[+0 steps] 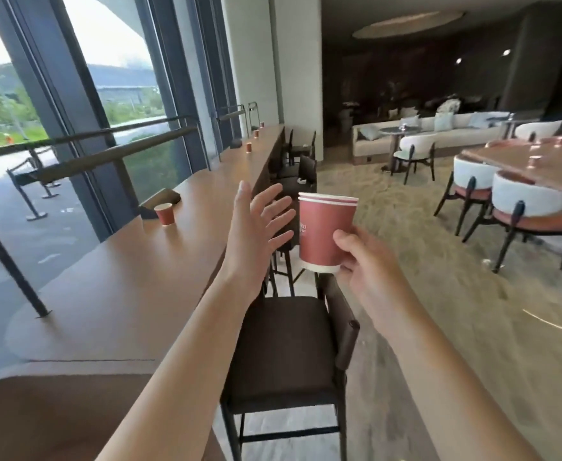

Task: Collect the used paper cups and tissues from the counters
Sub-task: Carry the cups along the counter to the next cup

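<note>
Head view: the right hand (366, 261) grips a stack of red paper cups with white rims (326, 231) near its base, thumb and fingers curled round it, held upright in the air above a dark brown bar stool with a padded seat (283, 347). Two rims show at the top of the stack, one nested in the other. The left hand (256, 227) is raised just beside the stack, apart from it, its fingers spread and straight, holding nothing.

To the left runs a long brown wooden counter (133, 267) along a wall of tall windows with dark frames. On it stands a single small red paper cup (164, 213), upright, just in front of a dark wedge-shaped stand (161, 202). Further along the counter stand three more small red cups (248, 147), well apart from one another, the farthest too small to tell in detail. A row of dark stools (301, 171) lines the counter's edge between the person and those cups.

To the right, white-backed chairs with dark legs (525, 211) stand round a brown table (532, 161) bearing small reddish items, blurred. A pale sofa (439, 131) stands at the back.
</note>
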`<act>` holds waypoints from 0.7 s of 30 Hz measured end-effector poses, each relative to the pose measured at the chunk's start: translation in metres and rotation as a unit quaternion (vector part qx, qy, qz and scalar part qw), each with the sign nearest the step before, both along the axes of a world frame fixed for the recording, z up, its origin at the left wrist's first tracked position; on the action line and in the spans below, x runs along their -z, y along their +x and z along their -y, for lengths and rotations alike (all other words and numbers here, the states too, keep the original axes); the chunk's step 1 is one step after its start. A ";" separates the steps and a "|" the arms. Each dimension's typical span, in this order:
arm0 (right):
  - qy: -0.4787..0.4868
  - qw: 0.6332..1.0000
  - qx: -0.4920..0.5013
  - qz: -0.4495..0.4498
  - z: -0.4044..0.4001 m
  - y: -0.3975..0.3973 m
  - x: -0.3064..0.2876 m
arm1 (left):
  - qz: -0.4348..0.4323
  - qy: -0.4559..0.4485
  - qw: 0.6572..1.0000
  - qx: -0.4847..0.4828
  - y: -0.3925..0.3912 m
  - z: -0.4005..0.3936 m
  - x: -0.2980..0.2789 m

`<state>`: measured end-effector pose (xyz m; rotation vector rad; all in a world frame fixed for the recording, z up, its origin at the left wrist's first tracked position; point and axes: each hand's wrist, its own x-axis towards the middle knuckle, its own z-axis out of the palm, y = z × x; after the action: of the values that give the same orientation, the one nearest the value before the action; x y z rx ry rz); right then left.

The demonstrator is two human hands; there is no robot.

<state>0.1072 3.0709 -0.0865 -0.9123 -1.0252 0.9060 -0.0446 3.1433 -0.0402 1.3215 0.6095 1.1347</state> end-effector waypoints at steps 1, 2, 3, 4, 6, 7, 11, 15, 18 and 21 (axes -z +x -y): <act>-0.001 1.000 0.006 -0.003 0.012 0.014 0.002 | -0.001 -0.004 1.000 0.008 0.017 0.011 0.002; -0.003 1.000 0.014 -0.005 0.023 0.028 0.004 | -0.003 -0.007 1.000 0.016 0.032 0.020 0.005; -0.007 1.000 0.025 -0.004 0.035 0.041 0.006 | -0.008 -0.008 1.000 0.023 0.049 0.029 0.007; -0.011 0.999 0.040 -0.001 0.047 0.054 0.007 | -0.013 -0.008 0.999 0.030 0.065 0.037 0.009; -0.015 0.997 0.073 -0.002 0.069 0.079 0.011 | -0.023 -0.013 0.999 0.043 0.095 0.051 0.013; -0.015 0.996 0.089 -0.011 0.079 0.091 0.013 | -0.027 -0.015 0.998 0.050 0.109 0.057 0.014; -0.018 0.990 0.133 -0.049 0.109 0.129 0.026 | -0.033 -0.014 0.996 0.083 0.155 0.078 0.027; -0.023 0.984 0.167 -0.056 0.129 0.153 0.041 | -0.012 -0.018 0.995 0.098 0.189 0.098 0.044; -0.031 0.978 0.195 -0.064 0.143 0.169 0.052 | -0.008 0.003 0.997 0.083 0.208 0.111 0.057; -0.040 0.972 0.220 -0.065 0.153 0.188 0.061 | 0.000 -0.006 0.995 0.098 0.226 0.115 0.068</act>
<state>0.2953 2.9178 -0.1475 -1.0797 -0.6399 0.6240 0.1811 3.0283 -0.1078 1.3390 0.4745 0.9698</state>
